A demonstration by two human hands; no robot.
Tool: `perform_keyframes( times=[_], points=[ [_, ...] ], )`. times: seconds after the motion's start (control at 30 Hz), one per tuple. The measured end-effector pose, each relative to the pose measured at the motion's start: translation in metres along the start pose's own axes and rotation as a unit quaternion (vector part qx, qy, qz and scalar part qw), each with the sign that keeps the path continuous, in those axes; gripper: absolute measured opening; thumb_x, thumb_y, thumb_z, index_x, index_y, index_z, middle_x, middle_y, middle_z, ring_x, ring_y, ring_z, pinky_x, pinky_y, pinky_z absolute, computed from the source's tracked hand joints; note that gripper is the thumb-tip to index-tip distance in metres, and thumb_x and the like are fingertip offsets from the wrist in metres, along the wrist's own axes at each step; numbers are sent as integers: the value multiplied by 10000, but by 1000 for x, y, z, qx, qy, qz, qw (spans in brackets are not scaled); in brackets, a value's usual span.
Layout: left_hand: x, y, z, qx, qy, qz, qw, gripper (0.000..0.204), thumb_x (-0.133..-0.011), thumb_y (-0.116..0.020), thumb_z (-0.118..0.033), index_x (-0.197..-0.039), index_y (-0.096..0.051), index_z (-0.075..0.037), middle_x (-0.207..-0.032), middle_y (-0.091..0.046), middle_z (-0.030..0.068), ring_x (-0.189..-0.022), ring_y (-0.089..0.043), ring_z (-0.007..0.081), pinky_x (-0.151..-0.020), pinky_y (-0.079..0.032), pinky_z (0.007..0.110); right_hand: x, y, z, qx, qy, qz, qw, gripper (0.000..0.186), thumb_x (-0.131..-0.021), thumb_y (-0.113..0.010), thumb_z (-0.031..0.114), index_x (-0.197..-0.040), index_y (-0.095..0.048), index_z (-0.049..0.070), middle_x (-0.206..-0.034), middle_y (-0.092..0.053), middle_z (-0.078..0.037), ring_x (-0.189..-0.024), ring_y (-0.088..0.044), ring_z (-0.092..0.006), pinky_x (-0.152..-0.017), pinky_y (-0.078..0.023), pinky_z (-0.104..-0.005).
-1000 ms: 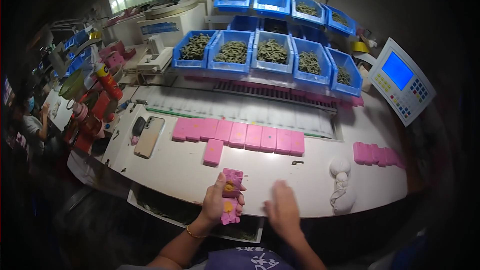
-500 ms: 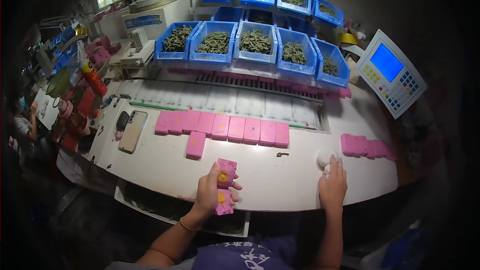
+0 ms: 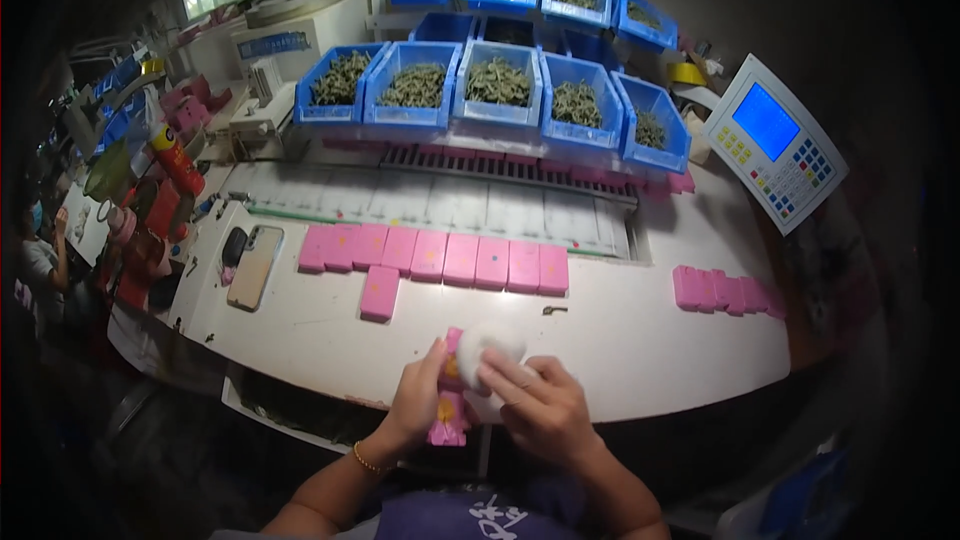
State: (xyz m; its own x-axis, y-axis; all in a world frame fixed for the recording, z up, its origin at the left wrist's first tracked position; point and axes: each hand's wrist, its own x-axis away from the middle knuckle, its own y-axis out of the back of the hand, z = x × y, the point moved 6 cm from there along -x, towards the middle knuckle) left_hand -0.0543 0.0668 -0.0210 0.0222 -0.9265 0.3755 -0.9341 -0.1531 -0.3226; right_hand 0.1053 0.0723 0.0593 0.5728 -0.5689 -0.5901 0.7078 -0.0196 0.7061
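Observation:
My left hand (image 3: 412,395) is closed round an opened pink mold, its two halves spread one above the other. Yellow patches mark the inner faces of the lower half (image 3: 447,422) and the upper one. Over the upper half, my right hand (image 3: 545,405) grips a round white pouch (image 3: 492,352), smeared by motion; it partly hides that half. Beyond them, a row of shut pink molds (image 3: 460,258) stretches across the table, with a single mold (image 3: 379,295) in front of it. A small dark metal piece (image 3: 554,311) lies to the right.
Blue bins (image 3: 497,85) of greenish wax-like pieces stand in tiers at the back. A control panel (image 3: 777,135) with a blue screen rises at right, near more pink molds (image 3: 722,290). A phone (image 3: 255,268) lies at left. Another person (image 3: 42,255) sits far left.
My right hand has lifted the white pouch from the table's right side and brought it left onto the opened mold. My left hand still holds the mold in nearly the same place.

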Motion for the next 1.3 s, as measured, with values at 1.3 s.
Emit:
perform_keyframes(
  times=[1.3],
  points=[
    [28, -29, 14, -262, -212, 74, 939, 399, -1037, -512, -350, -1155, -568, 28, -935, -668, 142, -834, -691, 182, -727, -563, 289, 51, -30, -36, -390, -309, -4, 868, 283, -929, -687, 124, -1183, -639, 8, -1042, -598, -47, -965, -576, -110, -820, -481, -243]
  ],
)
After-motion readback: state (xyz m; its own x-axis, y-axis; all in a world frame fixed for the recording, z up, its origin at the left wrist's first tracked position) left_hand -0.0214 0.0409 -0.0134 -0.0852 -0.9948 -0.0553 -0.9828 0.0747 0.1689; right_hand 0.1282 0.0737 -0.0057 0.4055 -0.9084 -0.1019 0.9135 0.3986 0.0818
